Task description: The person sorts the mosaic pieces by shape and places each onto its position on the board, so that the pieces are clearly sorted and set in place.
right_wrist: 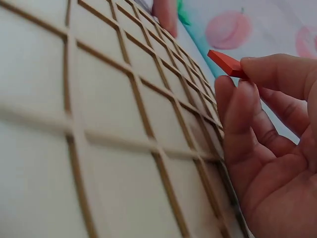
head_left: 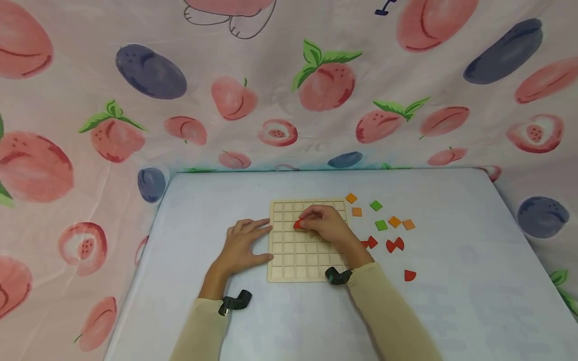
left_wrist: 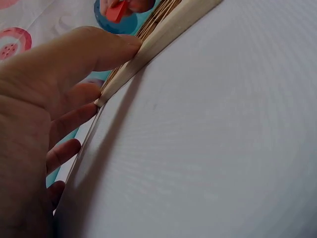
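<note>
A square wooden grid board (head_left: 289, 260) lies on the white table, its cells divided by thin raised ridges. Over its upper middle, my right hand (head_left: 326, 224) pinches a red quarter-circle piece (head_left: 297, 224) between thumb and fingertips. In the right wrist view that red piece (right_wrist: 226, 63) is held just off the grid. My left hand (head_left: 244, 245) rests at the board's left side with fingers spread, fingertips and thumb at the edge. The left wrist view shows the thumb (left_wrist: 116, 49) touching the board's rim (left_wrist: 163, 37).
Right of the board lie orange squares (head_left: 395, 221), green squares (head_left: 376, 205) and several red pieces (head_left: 395, 244). A lone red quarter-circle (head_left: 410, 276) lies nearer the front. Fruit-printed cloth (head_left: 253, 55) stands behind and beside the table.
</note>
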Available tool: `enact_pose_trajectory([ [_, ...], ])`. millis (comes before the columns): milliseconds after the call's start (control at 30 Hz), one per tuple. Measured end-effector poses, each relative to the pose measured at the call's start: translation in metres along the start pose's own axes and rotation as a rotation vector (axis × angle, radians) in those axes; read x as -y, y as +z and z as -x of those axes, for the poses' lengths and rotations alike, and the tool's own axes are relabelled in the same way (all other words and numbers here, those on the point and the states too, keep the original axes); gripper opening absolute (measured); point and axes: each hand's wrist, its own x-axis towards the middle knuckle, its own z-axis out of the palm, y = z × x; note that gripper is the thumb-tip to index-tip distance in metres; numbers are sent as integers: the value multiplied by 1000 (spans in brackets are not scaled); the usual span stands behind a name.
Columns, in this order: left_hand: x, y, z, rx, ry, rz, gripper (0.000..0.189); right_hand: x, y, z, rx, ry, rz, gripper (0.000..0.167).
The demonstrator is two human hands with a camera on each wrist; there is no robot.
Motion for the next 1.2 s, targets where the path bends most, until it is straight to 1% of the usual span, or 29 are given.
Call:
enact_pose_trajectory([
  [133,3,1,0,2,5,9,75,1,16,-8,0,14,-42,19],
  [233,4,1,0,4,7,17,75,4,26,-13,-11,20,-33,17],
  [333,5,1,-1,5,7,22,74,6,34,-18,-28,-10,-3,14],
  [500,6,1,-1,2,12,31,74,4,44,-27,-52,-70,45,7],
  [733,4,0,-1,14,3,38,73,1,47,-31,-61,-70,106,5],
  [967,6,1,0,-3,10,11,72,3,45,-32,-37,-47,159,6],
  [1067,6,1,0,4,1,18,73,4,45,-33,-28,-35,178,9],
  [1200,5,0,-1,3,6,24,72,6,45,-32,-19,-41,205,7],
])
